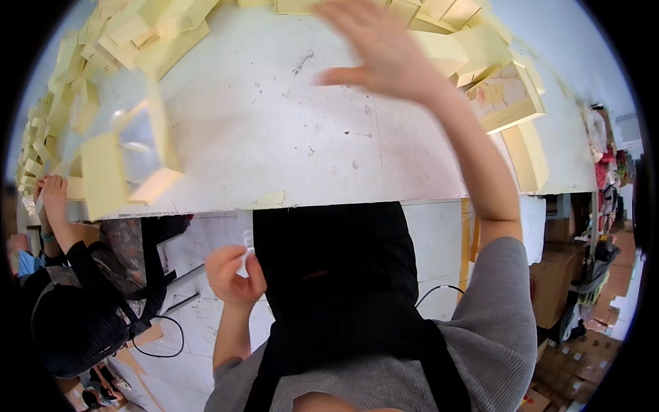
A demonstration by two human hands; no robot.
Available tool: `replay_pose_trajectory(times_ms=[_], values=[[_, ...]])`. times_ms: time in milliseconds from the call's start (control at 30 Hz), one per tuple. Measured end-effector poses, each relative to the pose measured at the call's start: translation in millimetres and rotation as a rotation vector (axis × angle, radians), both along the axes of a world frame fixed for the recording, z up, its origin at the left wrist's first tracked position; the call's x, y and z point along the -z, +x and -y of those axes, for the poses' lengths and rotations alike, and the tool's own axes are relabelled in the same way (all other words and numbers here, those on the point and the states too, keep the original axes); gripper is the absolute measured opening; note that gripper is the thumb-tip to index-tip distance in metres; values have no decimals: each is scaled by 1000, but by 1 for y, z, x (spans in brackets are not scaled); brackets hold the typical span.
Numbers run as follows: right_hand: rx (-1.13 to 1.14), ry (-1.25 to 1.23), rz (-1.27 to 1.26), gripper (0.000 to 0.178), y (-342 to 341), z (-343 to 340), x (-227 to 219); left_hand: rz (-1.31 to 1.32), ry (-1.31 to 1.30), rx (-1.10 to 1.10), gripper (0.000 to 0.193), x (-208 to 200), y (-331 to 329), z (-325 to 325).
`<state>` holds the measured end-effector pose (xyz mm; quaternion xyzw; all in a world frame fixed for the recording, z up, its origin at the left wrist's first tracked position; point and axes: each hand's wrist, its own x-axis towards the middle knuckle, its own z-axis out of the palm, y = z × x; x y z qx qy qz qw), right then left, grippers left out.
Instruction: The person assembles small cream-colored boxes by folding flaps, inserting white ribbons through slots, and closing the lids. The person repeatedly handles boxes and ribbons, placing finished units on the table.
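Observation:
My right hand [377, 55] is stretched over the white table [274, 144], fingers spread, with nothing in it. It is blurred by motion, and its fingertips come near the pale yellow boxes [295, 6] along the far edge. Low in front of the table edge, beside my black apron [329, 275], my left hand [235, 276] pinches a small whitish, see-through strip [248, 240] between thumb and fingers. What exactly the strip is, I cannot make out. A pale yellow flap or paper [268, 200] lies at the table's near edge, just above that hand.
An open yellow box [104, 175], blurred, stands at the left near edge. Yellow boxes [141, 31] heap up at the far left; another with a floral print [504, 96] lies at right. A co-worker's hand [53, 196] is at far left. Brown cartons [552, 281] stand at right.

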<state>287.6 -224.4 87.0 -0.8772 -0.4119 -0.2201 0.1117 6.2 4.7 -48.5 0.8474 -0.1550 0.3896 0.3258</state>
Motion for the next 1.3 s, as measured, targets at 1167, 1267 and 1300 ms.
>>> replay_pose_trajectory(times_ms=[1167, 1267, 1300], values=[[-330, 278, -472, 94, -121, 69, 82, -613, -415, -65, 33, -66, 88, 24], [-309, 256, -406, 95, -119, 68, 79, -519, -473, -6, 30, -52, 83, 26], [-303, 249, -406, 96, -119, 70, 81, -412, -569, 60, 30, -46, 84, 34]])
